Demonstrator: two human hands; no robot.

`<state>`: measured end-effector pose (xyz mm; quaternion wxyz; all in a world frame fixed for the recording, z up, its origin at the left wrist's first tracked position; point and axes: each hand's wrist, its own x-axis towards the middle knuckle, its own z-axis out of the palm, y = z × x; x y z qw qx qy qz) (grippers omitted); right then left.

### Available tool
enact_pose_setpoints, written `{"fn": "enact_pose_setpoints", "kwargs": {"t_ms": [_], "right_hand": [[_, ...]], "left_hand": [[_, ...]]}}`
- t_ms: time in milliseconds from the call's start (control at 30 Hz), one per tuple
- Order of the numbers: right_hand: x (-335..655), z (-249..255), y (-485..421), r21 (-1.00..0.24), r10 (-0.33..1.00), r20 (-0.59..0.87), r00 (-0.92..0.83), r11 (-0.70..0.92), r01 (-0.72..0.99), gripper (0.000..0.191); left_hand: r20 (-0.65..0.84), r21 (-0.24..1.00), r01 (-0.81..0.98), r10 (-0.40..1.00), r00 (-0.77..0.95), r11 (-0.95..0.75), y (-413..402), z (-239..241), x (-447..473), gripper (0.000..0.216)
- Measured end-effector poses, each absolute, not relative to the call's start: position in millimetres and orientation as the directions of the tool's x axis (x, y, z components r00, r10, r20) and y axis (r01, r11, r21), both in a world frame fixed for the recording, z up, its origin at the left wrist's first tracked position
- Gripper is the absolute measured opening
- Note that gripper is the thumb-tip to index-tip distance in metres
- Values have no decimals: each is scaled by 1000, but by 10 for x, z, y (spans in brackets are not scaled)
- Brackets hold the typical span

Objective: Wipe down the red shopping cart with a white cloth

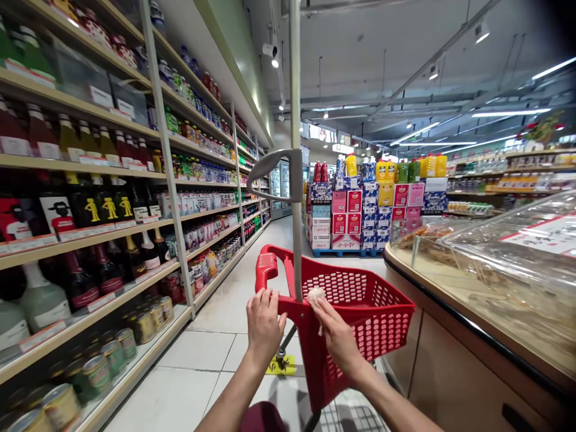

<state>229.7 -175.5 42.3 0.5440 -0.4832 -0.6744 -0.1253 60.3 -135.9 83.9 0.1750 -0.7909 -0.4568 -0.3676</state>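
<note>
A red plastic shopping cart basket (373,312) stands in front of me in a supermarket aisle, with a grey pole (296,180) rising from its handle. My left hand (264,321) is wrapped over the red handle bar (265,270) at its left end. My right hand (335,336) rests on the near rim of the basket, fingers pinched on a small pale round thing (315,294) at the rim. I cannot make out what that thing is.
Shelves of bottles and cans (90,210) line the left side. A curved glass-topped counter (486,288) runs along the right. A stack of boxed and bottled drinks (369,210) stands ahead on a pallet. The tiled aisle floor (216,336) leads forward.
</note>
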Motion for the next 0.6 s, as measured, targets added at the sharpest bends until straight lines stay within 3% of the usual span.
{"fn": "enact_pose_setpoints", "kwargs": {"t_ms": [67,167,233,300,367,433,467,533,600], "right_hand": [[2426,923,-1784,-290,415,908,60,519,804,46],[2472,1730,-1681,-95,217,975,-37,565,820,41],[2518,1929,-1636,-24,250,955,-159,599,800,39],[2599,1753,-1702,-33,364,888,-281,661,750,36],[2658,1366,-1897,-103,474,813,-338,689,717,29],[2610,1018,-2146,-173,542,804,-245,608,775,27],[2535,912,-2242,-368,585,809,-46,567,737,29],[2342,854,-2290,-721,644,675,360,472,507,37],[2225,933,-2165,-853,712,522,469,427,302,37]], "left_hand": [[738,86,825,592,324,-559,-1404,857,680,33],[726,115,758,575,377,-643,-1454,885,797,31],[718,127,712,559,415,-691,-1481,907,857,30],[715,132,675,541,442,-726,-1509,934,898,29],[727,127,637,508,461,-760,-1543,962,935,26],[757,102,591,448,476,-800,-1569,982,989,30],[779,78,566,404,479,-821,-1569,987,1029,38],[801,4,520,314,510,-854,-1514,988,1139,53],[794,-42,445,240,558,-895,-1381,982,1285,56]]}}
